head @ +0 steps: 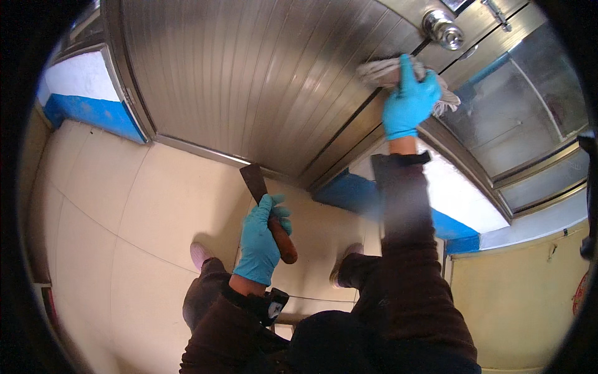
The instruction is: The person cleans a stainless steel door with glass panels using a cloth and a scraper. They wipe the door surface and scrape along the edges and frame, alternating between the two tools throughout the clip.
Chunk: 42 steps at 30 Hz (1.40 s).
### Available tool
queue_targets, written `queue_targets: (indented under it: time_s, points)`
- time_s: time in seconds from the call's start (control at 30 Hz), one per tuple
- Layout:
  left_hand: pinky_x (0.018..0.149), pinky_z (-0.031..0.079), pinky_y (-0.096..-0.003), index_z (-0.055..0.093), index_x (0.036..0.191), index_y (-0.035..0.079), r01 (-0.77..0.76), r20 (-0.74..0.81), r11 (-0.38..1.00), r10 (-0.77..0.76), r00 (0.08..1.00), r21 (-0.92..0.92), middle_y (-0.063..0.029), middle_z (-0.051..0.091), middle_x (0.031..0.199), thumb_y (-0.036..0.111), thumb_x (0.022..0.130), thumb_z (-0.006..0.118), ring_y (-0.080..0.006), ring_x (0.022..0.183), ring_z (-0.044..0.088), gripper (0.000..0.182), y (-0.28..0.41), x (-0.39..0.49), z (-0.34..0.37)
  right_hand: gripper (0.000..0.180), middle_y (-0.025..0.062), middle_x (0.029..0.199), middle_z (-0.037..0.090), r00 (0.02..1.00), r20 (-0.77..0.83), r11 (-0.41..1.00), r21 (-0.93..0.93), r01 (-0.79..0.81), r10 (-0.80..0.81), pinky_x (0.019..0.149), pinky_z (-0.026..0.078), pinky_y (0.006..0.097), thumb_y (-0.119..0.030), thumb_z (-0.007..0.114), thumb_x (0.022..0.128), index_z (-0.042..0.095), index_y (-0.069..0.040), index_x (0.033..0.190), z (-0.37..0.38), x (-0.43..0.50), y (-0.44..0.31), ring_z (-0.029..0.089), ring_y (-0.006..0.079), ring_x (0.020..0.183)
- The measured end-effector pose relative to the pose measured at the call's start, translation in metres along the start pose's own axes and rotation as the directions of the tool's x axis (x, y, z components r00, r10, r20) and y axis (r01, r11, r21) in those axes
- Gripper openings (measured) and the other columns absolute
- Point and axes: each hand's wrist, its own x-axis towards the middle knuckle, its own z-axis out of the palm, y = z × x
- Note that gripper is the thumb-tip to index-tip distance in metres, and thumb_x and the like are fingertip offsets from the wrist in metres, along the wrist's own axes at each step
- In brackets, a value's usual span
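Observation:
In a blue glove, my left hand [262, 238] is closed around the wooden handle of a scraper [254, 182], its flat dark blade pointing up and to the left, over the floor near the door's foot. My right hand [411, 100], also gloved in blue, presses a grey-white cloth [380, 74] against the right side of the ribbed metal door [261, 79], with the index finger extended over the cloth. Just above that hand is a round, shiny door knob [444, 30]. Part of the cloth hangs out to the right of the glove.
A metal-framed window [518, 107] lies to the right of the door, above a white and blue wall [460, 187]. A cream panel [509, 299] stands at the lower right. My feet are on pale floor tiles [117, 201]. A metal latch [497, 16] is at the top right.

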Motion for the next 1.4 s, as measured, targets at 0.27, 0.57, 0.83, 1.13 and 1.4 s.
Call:
queue_targets:
  time_s: [0.27, 0.57, 0.83, 1.13, 1.4]
  points:
    - [0.061, 0.048, -0.0290, 0.060, 0.108, 0.004, 0.008, -0.064, 1.000, -0.008, 0.998, 0.011, -0.0051, 0.059, 0.081, 0.037, 0.098, 0.045, -0.0146, 0.066, 0.054, 0.038, 0.000, -0.005, 0.002, 0.050, 0.0187, 0.112, 0.047, 0.733, 0.424, 0.400, 0.637, -0.659, 0.532, 0.088, 0.038, 0.0433, 0.005, 0.061, 0.074, 0.062, -0.016, 0.119, 0.040, -0.130, -0.040, 0.045, 0.0360, 0.102]
    - [0.061, 0.048, -0.0283, 0.061, 0.106, 0.003, -0.008, -0.080, 0.999, 0.011, 0.997, 0.050, -0.0053, 0.061, 0.081, 0.036, 0.099, 0.044, -0.0147, 0.067, 0.055, 0.038, -0.002, -0.002, -0.003, 0.045, 0.0251, 0.112, 0.056, 0.381, 0.866, 0.551, 0.155, -0.820, 0.324, 0.091, 0.043, 0.0451, 0.005, 0.053, 0.076, 0.060, -0.007, 0.118, 0.031, -0.320, -0.084, 0.053, 0.0417, 0.102]
    - [0.062, 0.049, -0.0298, 0.061, 0.106, 0.004, 0.047, -0.115, 0.997, -0.053, 0.992, -0.059, -0.0053, 0.061, 0.081, 0.037, 0.098, 0.046, -0.0153, 0.067, 0.056, 0.038, -0.005, -0.001, 0.001, 0.042, 0.0118, 0.104, 0.060, 0.744, 0.488, 0.425, 0.615, -0.664, 0.456, 0.085, 0.045, 0.0357, 0.005, 0.051, 0.079, 0.060, -0.003, 0.119, -0.012, -0.195, -0.017, 0.055, 0.0261, 0.096]
    - [0.062, 0.050, -0.0308, 0.062, 0.106, 0.004, 0.042, -0.136, 0.998, -0.049, 0.990, -0.052, -0.0065, 0.062, 0.082, 0.038, 0.098, 0.045, -0.0158, 0.067, 0.056, 0.038, -0.007, 0.006, -0.003, 0.047, 0.0155, 0.106, 0.054, 0.942, 0.297, 0.963, 0.166, -0.213, 0.157, 0.080, 0.046, 0.0407, -0.003, 0.062, 0.079, 0.061, -0.019, 0.124, 0.039, -0.188, -0.036, 0.055, 0.0352, 0.091]
    - [0.085, 0.047, -0.0347, 0.058, 0.116, 0.003, -0.001, -0.228, 0.997, 0.019, 0.973, 0.080, -0.0083, 0.062, 0.104, 0.038, 0.097, 0.047, -0.0196, 0.095, 0.057, 0.041, -0.013, 0.005, -0.008, 0.033, 0.0157, 0.107, 0.062, 0.217, 0.892, 0.274, 0.111, -0.955, 0.396, 0.077, 0.051, 0.0378, -0.009, 0.063, 0.082, 0.062, -0.005, 0.115, 0.003, -0.364, -0.096, 0.060, 0.0281, 0.090]
